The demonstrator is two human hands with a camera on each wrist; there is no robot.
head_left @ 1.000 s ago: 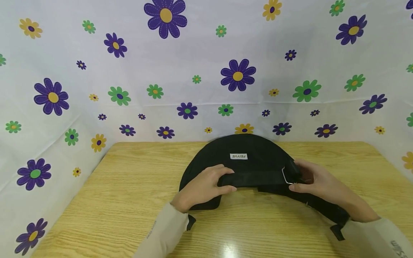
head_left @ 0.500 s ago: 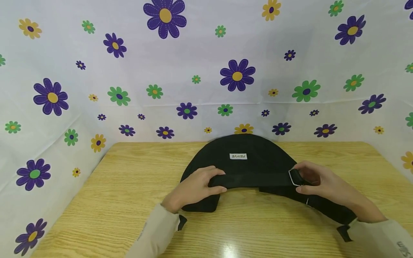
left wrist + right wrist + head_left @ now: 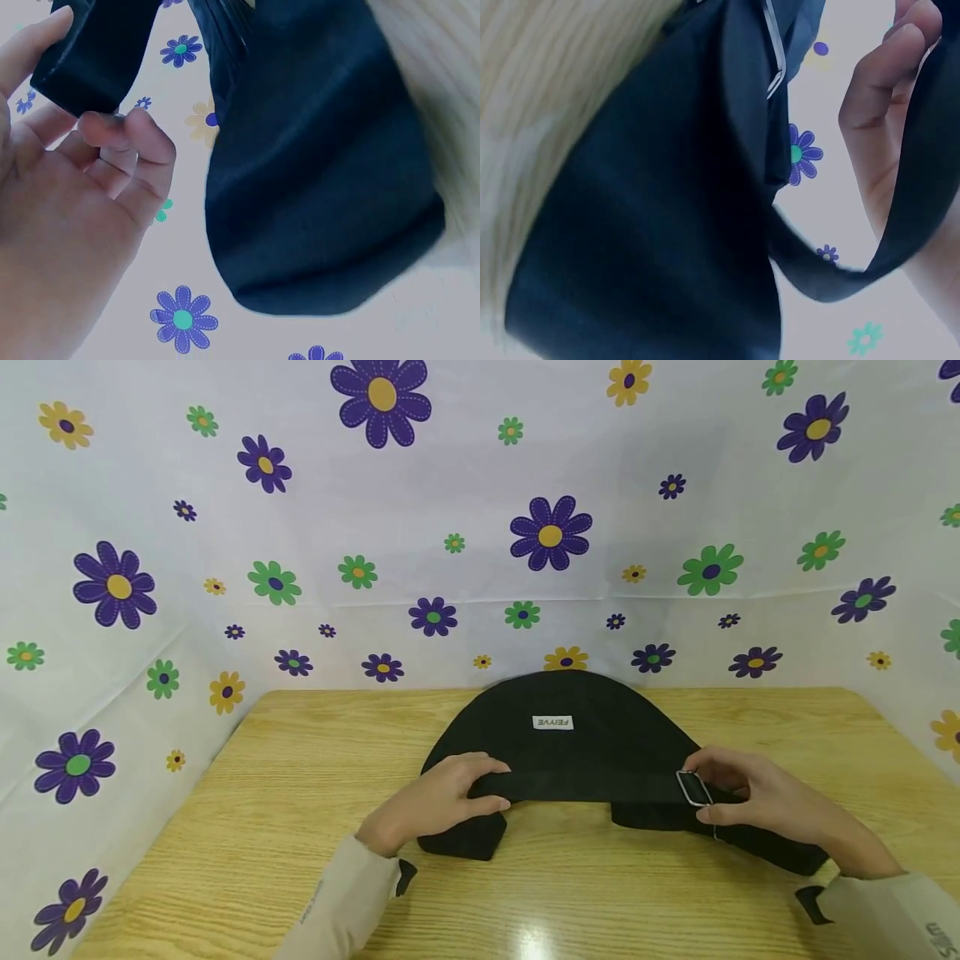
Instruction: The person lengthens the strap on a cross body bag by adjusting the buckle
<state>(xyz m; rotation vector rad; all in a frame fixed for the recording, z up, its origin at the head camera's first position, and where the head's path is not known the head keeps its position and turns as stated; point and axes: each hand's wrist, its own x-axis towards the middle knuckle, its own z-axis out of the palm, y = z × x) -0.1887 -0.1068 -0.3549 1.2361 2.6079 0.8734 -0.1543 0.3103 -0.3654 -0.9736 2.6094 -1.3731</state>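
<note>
A black crescent-shaped shoulder bag [image 3: 592,714] lies at the back middle of the table, its white label [image 3: 552,722] upside down. Across its inner edge runs a black strap [image 3: 577,787], stretched between both hands. My left hand [image 3: 431,800] grips the strap's left end; in the left wrist view the strap [image 3: 105,60] folds into a loop between thumb and fingers. At the strap's other end my right hand [image 3: 780,802] pinches beside a silver metal buckle [image 3: 694,788]. In the right wrist view a length of strap [image 3: 930,142] sags in front of the palm.
The wood-grain table [image 3: 285,793] extends around the bag. A white flower-print cloth [image 3: 420,527] hangs behind and along the sides. The bag's rounded left end [image 3: 461,839] lies below the left hand, and its right part reaches under the right forearm.
The left hand has moved left and slightly toward me. The right hand has shifted right and a little down, with the buckle. More strap now spans between them.
</note>
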